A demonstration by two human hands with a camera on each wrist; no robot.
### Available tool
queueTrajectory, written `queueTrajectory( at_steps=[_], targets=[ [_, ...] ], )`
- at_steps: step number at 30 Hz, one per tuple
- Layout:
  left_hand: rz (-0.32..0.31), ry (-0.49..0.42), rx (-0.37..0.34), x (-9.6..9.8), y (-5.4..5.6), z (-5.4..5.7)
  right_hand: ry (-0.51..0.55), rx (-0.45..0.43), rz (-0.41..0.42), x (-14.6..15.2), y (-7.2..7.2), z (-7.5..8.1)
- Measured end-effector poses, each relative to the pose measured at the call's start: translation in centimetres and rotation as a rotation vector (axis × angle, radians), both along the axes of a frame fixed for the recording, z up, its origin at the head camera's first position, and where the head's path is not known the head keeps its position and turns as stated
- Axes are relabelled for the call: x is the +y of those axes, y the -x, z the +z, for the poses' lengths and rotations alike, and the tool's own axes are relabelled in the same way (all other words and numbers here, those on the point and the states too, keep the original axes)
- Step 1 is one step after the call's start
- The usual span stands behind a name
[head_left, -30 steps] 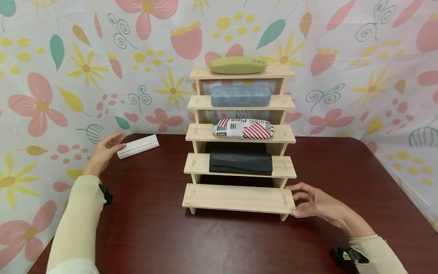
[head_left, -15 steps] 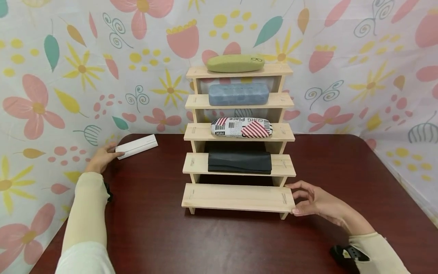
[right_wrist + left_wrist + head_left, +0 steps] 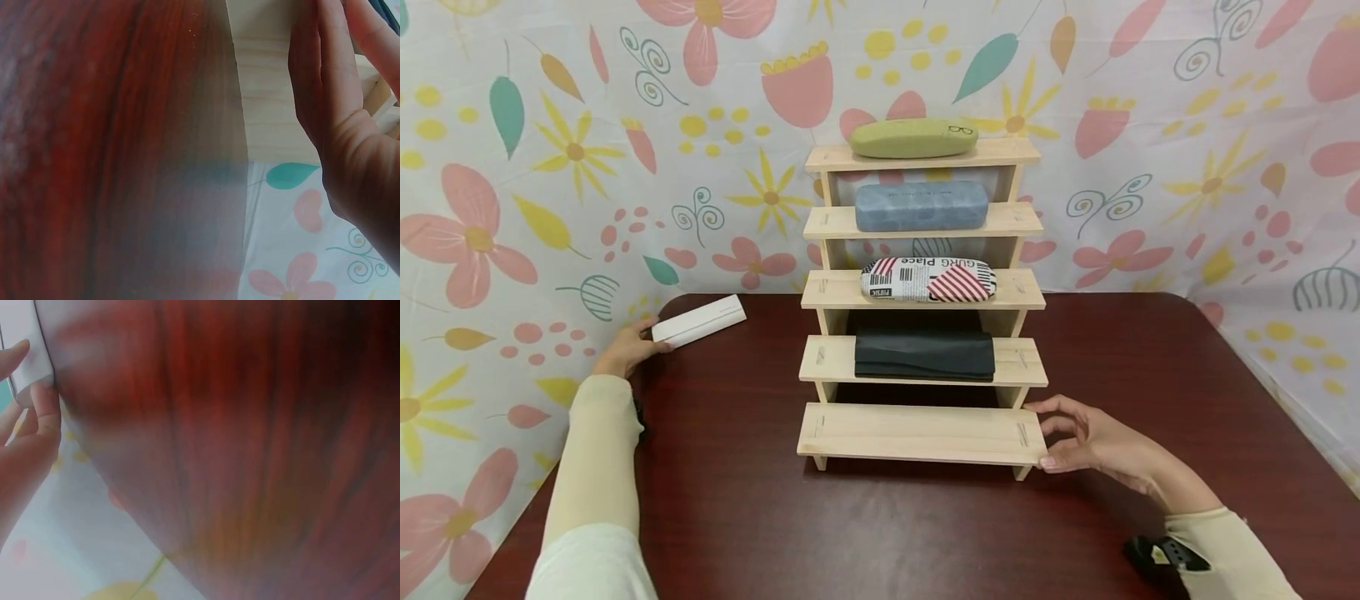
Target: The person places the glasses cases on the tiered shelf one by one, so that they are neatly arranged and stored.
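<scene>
At the far left of the head view, my left hand [image 3: 625, 348] holds the near end of a slim white glasses case [image 3: 702, 321]. In the left wrist view, the thumb lies over the white case [image 3: 37, 359] and the other fingers are at its end. My right hand [image 3: 1101, 450] grips the right end of the lowest shelf of a stepped wooden stand [image 3: 917, 432], thumb at the front corner and fingers behind. Above that bare shelf sit a black case [image 3: 923, 356], a newsprint-patterned case [image 3: 925, 280], a blue case [image 3: 921, 207] and a green case [image 3: 913, 138], one per step.
The stand is on a dark red-brown table [image 3: 880, 533], near its back edge. A white flowered cloth [image 3: 715, 117] hangs behind the table and along both sides.
My left hand has come down onto the end of the white glasses case and now grips it. The head view has shifted slightly. My right hand stays on the lowest shelf.
</scene>
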State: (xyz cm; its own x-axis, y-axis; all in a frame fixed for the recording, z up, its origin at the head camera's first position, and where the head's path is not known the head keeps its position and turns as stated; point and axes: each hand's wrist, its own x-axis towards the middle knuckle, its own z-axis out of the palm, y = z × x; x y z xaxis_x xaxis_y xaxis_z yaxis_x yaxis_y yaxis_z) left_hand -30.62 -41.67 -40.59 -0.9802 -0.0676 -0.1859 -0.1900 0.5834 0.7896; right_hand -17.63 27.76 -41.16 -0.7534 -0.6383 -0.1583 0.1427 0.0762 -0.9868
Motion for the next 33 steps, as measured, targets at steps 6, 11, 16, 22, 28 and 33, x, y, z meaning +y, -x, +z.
queueTrajectory(
  at_steps=[6,11,16,22,28,33],
  targets=[
    [-0.022,0.077,-0.020,0.1,0.0,0.0,-0.003,-0.006,0.003,0.0,0.0,0.1],
    [-0.004,0.092,-0.008,0.2,-0.2,-0.4,-0.010,-0.007,-0.001,-0.1,-0.1,0.1],
    [0.019,0.055,0.035,0.4,-0.7,-0.2,-0.011,-0.003,-0.001,0.0,0.0,0.0],
    [0.038,0.006,0.120,0.9,-1.0,0.4,-0.011,-0.004,-0.008,0.1,0.0,0.0],
    [0.067,0.003,0.180,1.1,-1.5,0.7,-0.019,-0.002,-0.011,0.0,0.0,0.0],
    [0.059,-0.055,0.212,1.1,-2.2,0.9,-0.011,0.017,-0.001,0.2,-0.1,0.0]
  ],
)
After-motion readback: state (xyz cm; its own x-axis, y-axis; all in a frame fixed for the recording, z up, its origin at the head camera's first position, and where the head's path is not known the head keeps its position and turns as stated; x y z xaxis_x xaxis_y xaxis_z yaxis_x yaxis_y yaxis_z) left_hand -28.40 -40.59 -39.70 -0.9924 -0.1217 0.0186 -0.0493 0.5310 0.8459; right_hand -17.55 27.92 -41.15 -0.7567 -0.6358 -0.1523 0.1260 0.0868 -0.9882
